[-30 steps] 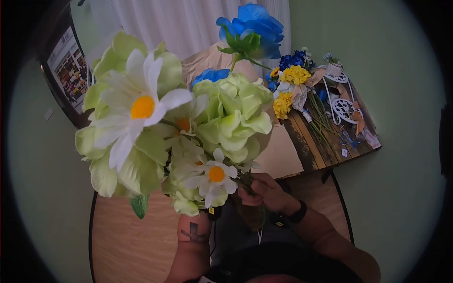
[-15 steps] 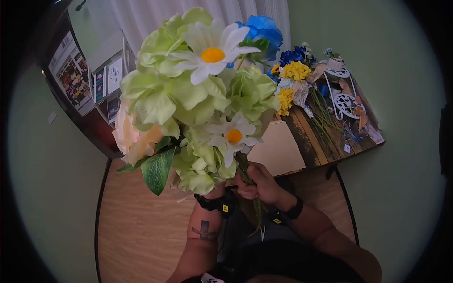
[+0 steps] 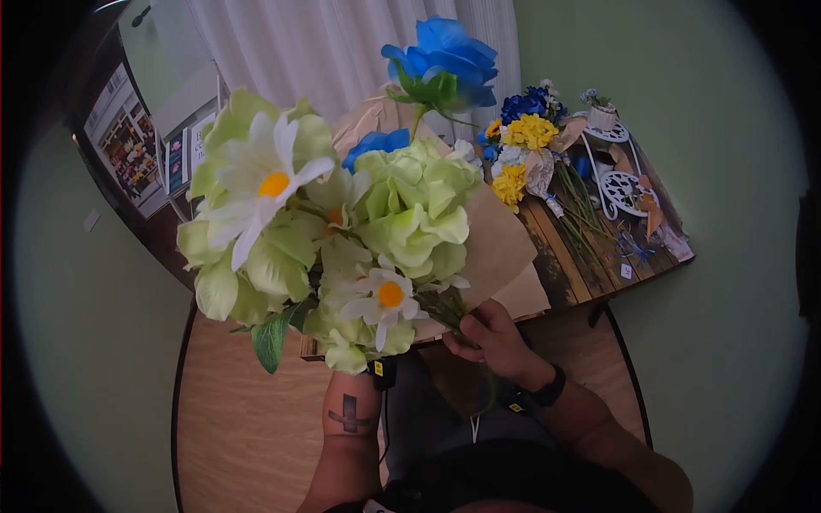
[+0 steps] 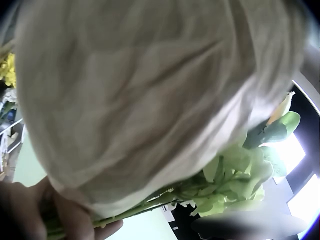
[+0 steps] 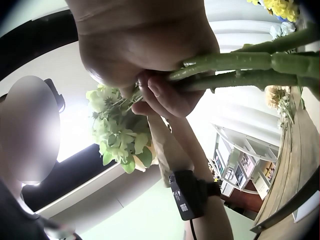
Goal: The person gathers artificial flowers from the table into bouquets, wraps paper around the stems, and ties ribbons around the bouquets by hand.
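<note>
My right hand (image 3: 496, 342) curls round the green stems (image 3: 445, 309) of an artificial bouquet. In the right wrist view its fingers (image 5: 167, 97) wrap the thick stems just above their lower ends. Pale green blooms (image 3: 415, 205), white daisies (image 3: 272, 184) with yellow centres and a blue flower (image 3: 445, 61) spread out above it. Brown wrapping paper (image 3: 496, 244) stands behind the flowers and fills much of the left wrist view. My left forearm (image 3: 349, 410) reaches up under the bouquet; blooms and paper hide that hand, so I cannot tell what it holds.
On the wooden table (image 3: 556, 256) at right lie yellow flowers (image 3: 530, 131) and dark blue flowers with loose stems. Beyond them stands a white metal holder (image 3: 629, 188) with a small potted plant (image 3: 601, 111). A white curtain (image 3: 359, 51) hangs behind; a display rack stands at left.
The bouquet turned upright half a second ago, showing a peach flower, then tipped back left and down. The blue flower and the wrapping paper show more now. My right hand keeps its grip.
</note>
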The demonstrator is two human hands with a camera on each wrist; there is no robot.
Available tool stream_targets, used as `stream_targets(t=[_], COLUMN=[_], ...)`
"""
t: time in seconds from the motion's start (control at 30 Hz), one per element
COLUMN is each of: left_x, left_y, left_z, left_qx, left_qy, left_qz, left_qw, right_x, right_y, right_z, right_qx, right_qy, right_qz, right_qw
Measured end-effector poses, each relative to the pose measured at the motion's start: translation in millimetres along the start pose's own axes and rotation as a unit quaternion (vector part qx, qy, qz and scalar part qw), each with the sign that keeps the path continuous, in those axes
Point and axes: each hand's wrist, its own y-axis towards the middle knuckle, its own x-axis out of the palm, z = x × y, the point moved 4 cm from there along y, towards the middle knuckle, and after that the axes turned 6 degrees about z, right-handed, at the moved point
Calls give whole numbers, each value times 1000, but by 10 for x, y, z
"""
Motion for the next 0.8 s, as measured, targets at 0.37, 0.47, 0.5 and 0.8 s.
stream_targets(t=[0.37,0.47,0.5,0.8], left_x=[106,135,133,205], left_y=[-214,-240,-262,-387], left_z=[-161,-166,-161,-126], left_qx=[-37,-45,-49,-76], left_qy=[-81,-108,-116,-196], left_qz=[-53,-68,-74,-123], left_qw=[995,991,989,970], right_x=[-19,41,60,-14], right_y=[57,69,62,48], right_z=[293,258,239,373], right_qx=[39,13,11,7], right_qy=[29,38,30,-3], right_qz=[22,9,24,9], right_qw=[999,999,999,1000])
